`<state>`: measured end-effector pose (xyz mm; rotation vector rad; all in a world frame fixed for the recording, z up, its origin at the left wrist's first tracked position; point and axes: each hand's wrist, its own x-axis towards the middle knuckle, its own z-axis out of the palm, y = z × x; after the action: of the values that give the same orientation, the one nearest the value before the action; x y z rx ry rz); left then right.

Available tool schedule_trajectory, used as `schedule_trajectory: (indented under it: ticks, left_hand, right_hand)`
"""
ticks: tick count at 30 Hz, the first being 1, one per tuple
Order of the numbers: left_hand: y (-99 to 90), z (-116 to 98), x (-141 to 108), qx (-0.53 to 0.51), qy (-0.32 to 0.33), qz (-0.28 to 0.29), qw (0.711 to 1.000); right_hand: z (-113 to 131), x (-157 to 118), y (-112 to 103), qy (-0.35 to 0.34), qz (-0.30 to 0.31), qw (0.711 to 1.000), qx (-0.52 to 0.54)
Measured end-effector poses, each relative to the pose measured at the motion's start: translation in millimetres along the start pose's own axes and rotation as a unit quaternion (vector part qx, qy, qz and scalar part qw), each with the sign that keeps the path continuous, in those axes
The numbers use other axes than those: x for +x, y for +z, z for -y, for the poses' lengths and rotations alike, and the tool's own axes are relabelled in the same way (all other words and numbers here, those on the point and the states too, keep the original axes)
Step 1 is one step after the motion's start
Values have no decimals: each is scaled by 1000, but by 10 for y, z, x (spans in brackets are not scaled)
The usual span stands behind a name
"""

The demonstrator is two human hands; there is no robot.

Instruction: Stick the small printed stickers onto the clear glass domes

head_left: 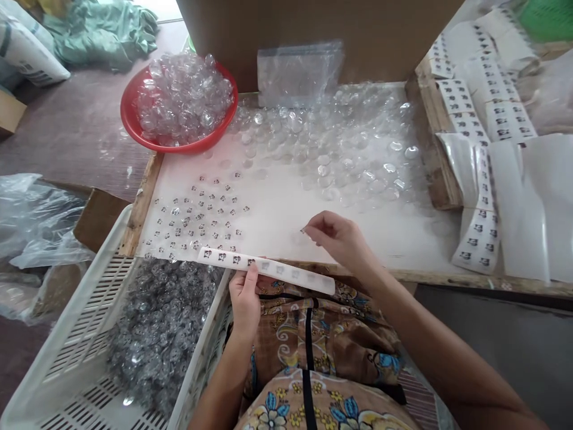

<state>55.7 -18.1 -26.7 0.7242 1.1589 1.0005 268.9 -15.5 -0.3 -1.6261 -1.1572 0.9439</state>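
Observation:
My left hand (246, 298) is closed on a strip of panda stickers (286, 273), thumb on top, at the board's front edge. Printed pandas show on the strip's left part; its right part looks faint or bare. To the right, my right hand (336, 240) hovers over the white board (273, 206) in a pinch. A tiny dark-marked piece, seemingly a panda sticker (303, 230), pokes out from the fingertips. Small clear discs with panda stickers (201, 215) lie scattered on the board's left side. Plain clear plastic discs (349, 167) cover its back and right.
A red bowl (179, 145) heaped with clear plastic pieces stands at the back left. Below left, a white crate (80, 334) holds many panda-marked pieces. Sticker sheets (478, 233) lie at the right. A cardboard box (313, 24) rises behind the board, with a clear plastic bag (298, 74) before it.

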Motion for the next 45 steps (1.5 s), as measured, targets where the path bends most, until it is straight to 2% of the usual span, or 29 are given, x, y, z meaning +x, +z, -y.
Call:
schedule_trajectory:
  ticks: [3,6,12,15,19,22,26,29,31,33,36,40,42,45]
  left_hand:
    - [-8,-5,0,0,3,-1,1000]
    - [5,-17,-13,5,4,-2,1000]
    - [-4,-9,-21,28,16,-6,999]
    - [-20,16,-16,32,25,-9,999]
    - [-7,17,-35,23,24,-1,999]
    - [26,1,-61,13,9,9,1000]
    - [40,-13,-70,17,1,10,1000]
    - [13,-22,-58,24,-2,11,1000]
    - [5,-27,-48,26,-9,20,999]
    - [24,-26,-39,26,-22,36,999]
    - [91,-17,-34,29,-47,72,996]
    - [153,-21,-43,50,-75,125,988]
    - [155,-41,-38,56,-84,135,986]
    - [147,-88,3,59,-70,117,989]
  right_hand:
    - [-159,143,-100,65,26,996,-62]
    - [-219,174,-78,61,36,992,-102]
    - [-183,150,5,54,41,987,-148]
    - [-182,106,39,13,27,977,-209]
    - [-187,70,107,-41,-2,951,-306]
    - [-175,127,223,-32,-11,956,-292]
    - [-122,270,343,-53,24,976,-212]
    - [-126,370,182,-66,-20,971,-229]
    - [-186,430,-37,-57,-86,948,-300]
    - [-279,479,-252,-53,-126,917,-374]
    - [-401,500,-410,-71,-101,896,-426]
    - [-432,442,-373,-71,-42,901,-426]
    - [-408,406,-357,-59,-49,903,-422]
    - [-347,359,-348,-76,-62,911,-400]
